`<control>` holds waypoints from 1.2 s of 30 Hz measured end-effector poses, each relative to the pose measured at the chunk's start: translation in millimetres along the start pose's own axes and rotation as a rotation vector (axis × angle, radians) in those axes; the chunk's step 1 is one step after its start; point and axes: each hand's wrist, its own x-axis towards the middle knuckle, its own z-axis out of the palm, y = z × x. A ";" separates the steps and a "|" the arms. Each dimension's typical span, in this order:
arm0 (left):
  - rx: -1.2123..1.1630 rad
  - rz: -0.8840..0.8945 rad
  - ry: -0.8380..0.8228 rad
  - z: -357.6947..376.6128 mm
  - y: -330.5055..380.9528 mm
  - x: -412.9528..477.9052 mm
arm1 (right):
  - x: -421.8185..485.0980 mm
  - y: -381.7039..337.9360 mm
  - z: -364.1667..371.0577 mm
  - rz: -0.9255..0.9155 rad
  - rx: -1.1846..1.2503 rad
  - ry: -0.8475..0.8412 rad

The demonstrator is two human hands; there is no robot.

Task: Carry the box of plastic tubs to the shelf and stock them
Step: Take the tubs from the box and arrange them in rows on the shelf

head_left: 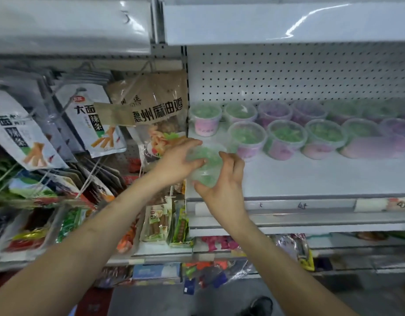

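Note:
A clear plastic tub with green contents is between my two hands at the front left corner of the white shelf. My left hand grips its left side and top. My right hand wraps round its right side and underside. Behind it stand two rows of like tubs with clear lids, pink or purple labels and green or purple contents. The carrying box is out of view.
Left of the shelf hang snack packets and a brown paper bag on hooks. Lower racks hold more packets. Another white shelf runs overhead. A dark shoe is on the grey floor.

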 end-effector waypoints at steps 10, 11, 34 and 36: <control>0.323 0.339 0.185 17.7 2.7 20.1 | -8.6 19.9 -34.6 0.001 0.024 -0.043; 0.394 0.351 0.228 19.9 9.6 17.1 | -2.0 23.1 -41.0 -0.030 0.008 -0.005; 0.400 0.410 0.206 21.2 -18.9 12.0 | 92.3 67.4 -82.0 -0.232 -0.669 -0.149; 0.400 0.417 0.222 22.7 -21.7 18.5 | 93.9 65.5 -82.4 -0.232 -0.675 -0.156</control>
